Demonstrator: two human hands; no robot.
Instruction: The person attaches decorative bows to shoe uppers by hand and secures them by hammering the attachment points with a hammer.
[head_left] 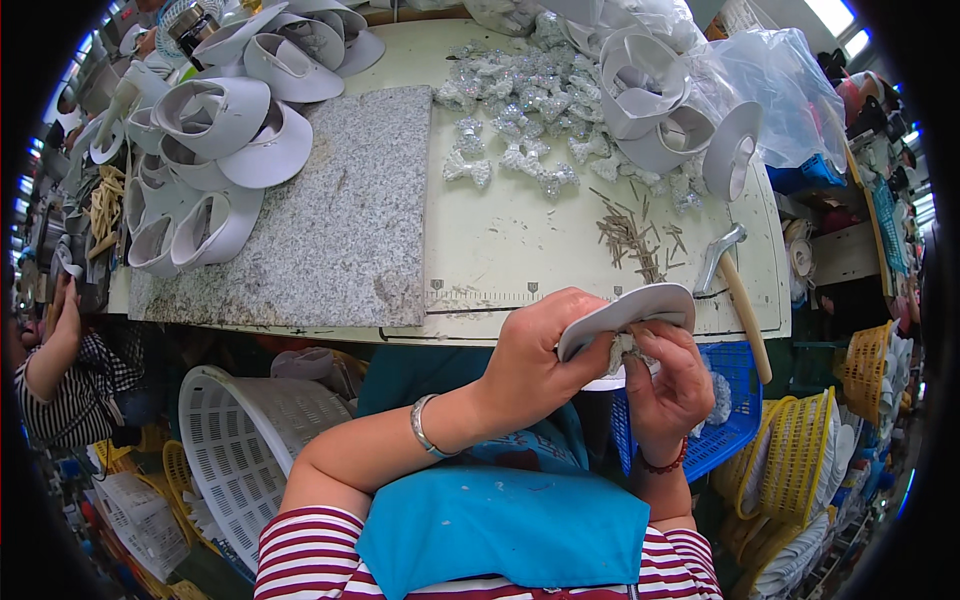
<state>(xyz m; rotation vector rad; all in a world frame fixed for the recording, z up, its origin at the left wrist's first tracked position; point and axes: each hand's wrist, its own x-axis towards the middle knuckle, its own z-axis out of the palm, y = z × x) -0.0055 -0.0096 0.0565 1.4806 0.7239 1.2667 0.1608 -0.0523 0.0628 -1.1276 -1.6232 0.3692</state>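
Above the table's near edge, my left hand [540, 345] is closed round the side of a white shoe upper [645, 302], thumb underneath. My right hand [670, 385] has its fingers bent in against the upper's inner side, pinching a small rough whitish piece [625, 348] there. Fingers cover most of that piece, so I cannot tell its full shape. Farther back on the table lies a heap of glittery white bows [520, 110]. Thin brown strips [640, 240] are scattered in front of them. A hammer [742, 305] with a wooden handle rests at the table's right edge.
A speckled stone slab [350, 210] covers the table's left part, with white uppers [215, 225] piled along it. More uppers [660, 110] and a clear plastic bag [780, 95] are at back right. Below stand a white basket [235, 440], a blue basket [735, 440] and yellow baskets [795, 455].
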